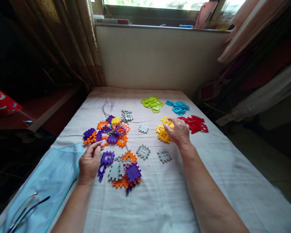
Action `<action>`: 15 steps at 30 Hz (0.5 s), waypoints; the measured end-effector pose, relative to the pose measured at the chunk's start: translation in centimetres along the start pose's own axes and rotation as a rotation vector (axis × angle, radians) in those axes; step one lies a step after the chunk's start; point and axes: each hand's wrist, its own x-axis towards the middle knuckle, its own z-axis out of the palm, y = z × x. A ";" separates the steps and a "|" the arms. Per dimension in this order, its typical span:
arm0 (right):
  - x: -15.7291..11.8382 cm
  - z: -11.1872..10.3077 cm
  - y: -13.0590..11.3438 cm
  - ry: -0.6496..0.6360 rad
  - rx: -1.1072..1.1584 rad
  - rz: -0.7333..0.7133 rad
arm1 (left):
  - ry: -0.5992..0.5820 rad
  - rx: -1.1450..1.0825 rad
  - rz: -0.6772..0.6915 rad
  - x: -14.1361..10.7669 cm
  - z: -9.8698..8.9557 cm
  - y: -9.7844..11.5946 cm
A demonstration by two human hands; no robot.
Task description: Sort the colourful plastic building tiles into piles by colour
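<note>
My left hand (89,162) is beside the mixed pile of purple and orange interlocking plastic pieces (113,138). Its fingers are loosely bent, with the tips near an orange piece (104,141), and no held piece shows. My right hand (180,132) reaches over the yellow pieces (164,136), thumb and forefinger apart at the pile's right side. Closer to me lies a second mixed heap, with a purple square (133,172) on top and a light grey square (115,171) beside it. Loose grey pieces (143,151) lie between my hands.
Lime green pieces (152,103), blue pieces (177,107) and red pieces (195,124) form separate piles toward the back right. A grey stack (127,116) sits behind the mixed pile. Glasses (26,210) rest on a light blue cloth-like sheet (46,174) at the left edge.
</note>
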 end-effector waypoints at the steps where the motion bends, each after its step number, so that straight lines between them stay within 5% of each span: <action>1: -0.3 0.0 0.9 0.004 -0.015 0.025 | -0.001 -0.002 -0.001 0.0 0.0 0.0; 5: -1.0 0.1 2.5 -0.025 -0.052 0.060 | -0.010 0.001 0.002 0.0 0.0 -0.2; 15: -1.2 0.1 2.2 0.009 -0.058 0.034 | -0.014 -0.014 -0.007 0.0 0.0 0.0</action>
